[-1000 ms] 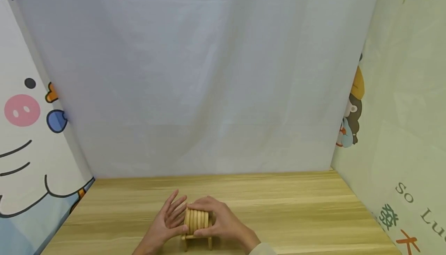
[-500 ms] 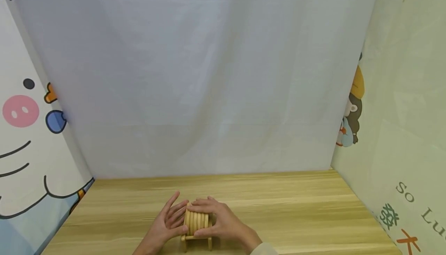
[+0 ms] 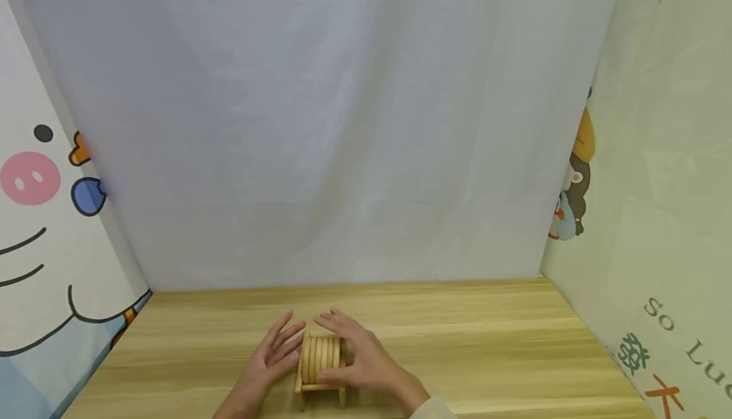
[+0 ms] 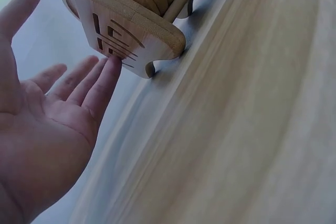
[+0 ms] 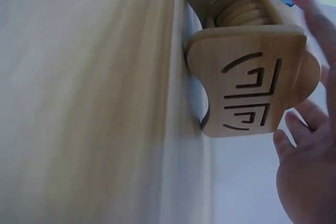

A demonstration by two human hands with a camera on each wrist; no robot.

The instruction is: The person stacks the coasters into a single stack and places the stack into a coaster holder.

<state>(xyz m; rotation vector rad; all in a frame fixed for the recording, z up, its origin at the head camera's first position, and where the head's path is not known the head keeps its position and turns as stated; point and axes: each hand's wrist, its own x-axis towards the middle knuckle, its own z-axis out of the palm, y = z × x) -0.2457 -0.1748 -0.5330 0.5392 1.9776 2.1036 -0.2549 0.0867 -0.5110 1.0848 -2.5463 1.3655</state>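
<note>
A row of round wooden coasters (image 3: 321,360) stands on edge in a small wooden coaster rack (image 3: 320,388) near the table's front. Carved line patterns mark the rack's end panels, seen in both wrist views. At the rack's left end is my left hand (image 3: 264,363), fingers extended; in the left wrist view a fingertip meets the carved end panel (image 4: 118,27). My right hand (image 3: 373,363) arches beside the right end, its fingers spread behind the coasters and its thumb at their front. In the right wrist view, the other end panel (image 5: 247,87) partly covers the coasters.
The wood-grain tabletop (image 3: 486,343) extends behind and to both sides of the rack. A pale grey cloth (image 3: 354,139) hangs at the back. Printed panels flank the table, a cartoon one (image 3: 34,247) at left and a pale green one (image 3: 657,171) at right.
My right fingers have lifted off the coasters' top and spread away, with the thumb still near the front. My left thumb has drawn back from the rack's left end toward the fingers.
</note>
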